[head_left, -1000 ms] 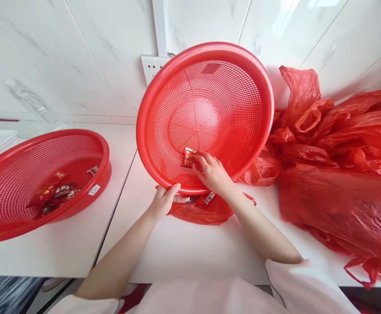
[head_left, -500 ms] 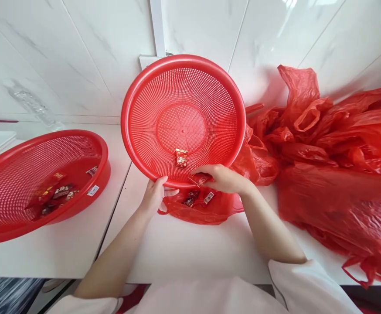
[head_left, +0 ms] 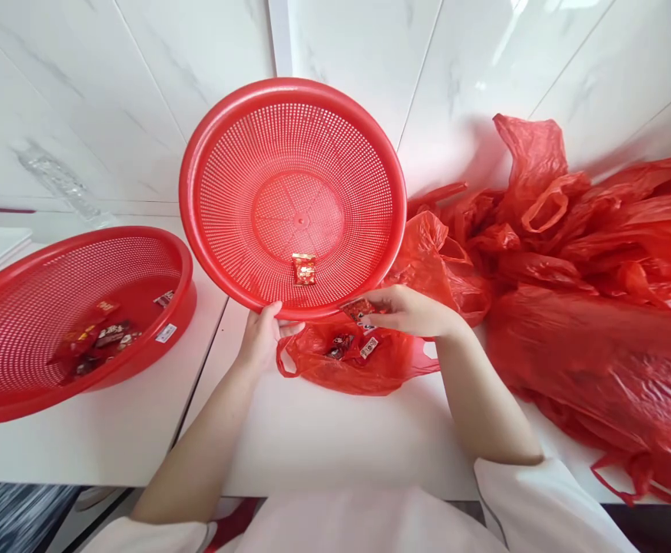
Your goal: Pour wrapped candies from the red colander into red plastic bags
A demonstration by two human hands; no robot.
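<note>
My left hand (head_left: 262,338) grips the lower rim of a red plastic colander basket (head_left: 220,123), which is tilted so its inside faces me. One small red and gold wrapped snack packet (head_left: 304,270) lies inside it. My right hand (head_left: 404,311) pinches another small red snack packet (head_left: 357,309) just outside the basket's lower right rim. Below that hand an open red plastic bag (head_left: 364,376) lies on the table, with a few small wrapped packets (head_left: 368,348) in its mouth.
At the left stands a second red colander basket (head_left: 82,269) holding several wrapped packets (head_left: 108,334). A heap of red plastic bags (head_left: 589,346) covers the right side. Behind are a clear plastic bottle (head_left: 62,184) and a marbled wall (head_left: 347,46). The white table (head_left: 335,438) has a seam at left.
The basket in my left hand has shifted left and slightly up. My right hand, holding the packet, has come out from over the basket's rim to above the bag.
</note>
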